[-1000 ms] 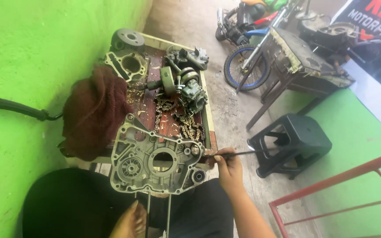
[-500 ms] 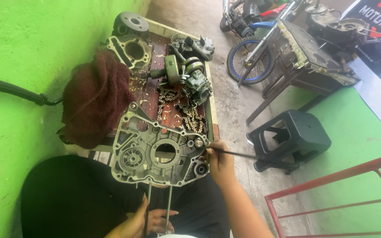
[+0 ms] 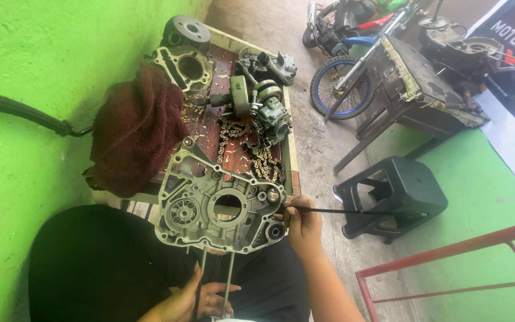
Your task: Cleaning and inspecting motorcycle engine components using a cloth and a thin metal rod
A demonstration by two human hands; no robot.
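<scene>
Head view: a grey metal engine case lies in the centre of the frame, resting on the person's lap and against the near edge of the wooden worktop; the right hand, just right of the case, is closed around a thin dark rod whose tip meets the case's right edge; the left hand, at the bottom, has its fingers wrapped round two long studs below the case; a brown cloth and a drive chain lie further up.
</scene>
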